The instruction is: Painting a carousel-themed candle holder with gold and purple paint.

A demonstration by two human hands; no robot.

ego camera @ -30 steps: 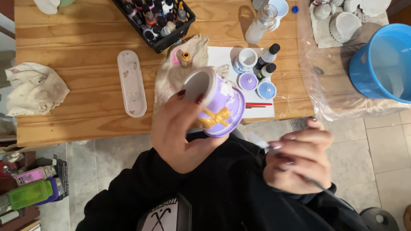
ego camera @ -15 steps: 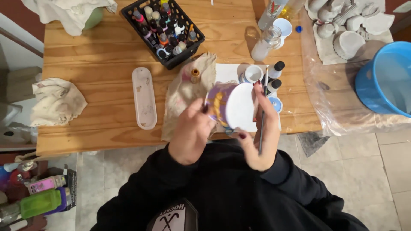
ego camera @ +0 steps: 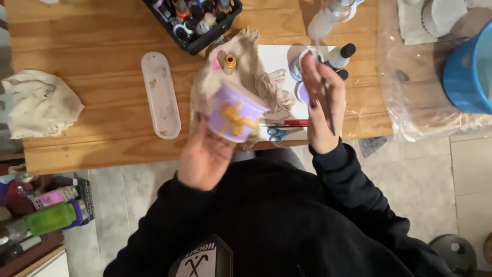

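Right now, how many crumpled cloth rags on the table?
2. One crumpled off-white cloth rag lies at the table's far left edge. A second beige rag lies mid-table behind the purple pot held in the left hand. Others may sit out of frame.

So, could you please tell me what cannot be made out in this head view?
- Brush tip: too thin and blurred, lost against the white sheet near the small jars.
- Pot underside: covered by the left hand.
- Black tray: cut off by the top edge; its bottles are too small to tell apart.
- Blue bucket: cut off by the right edge.
- Right hand grip: fingers seen from behind.
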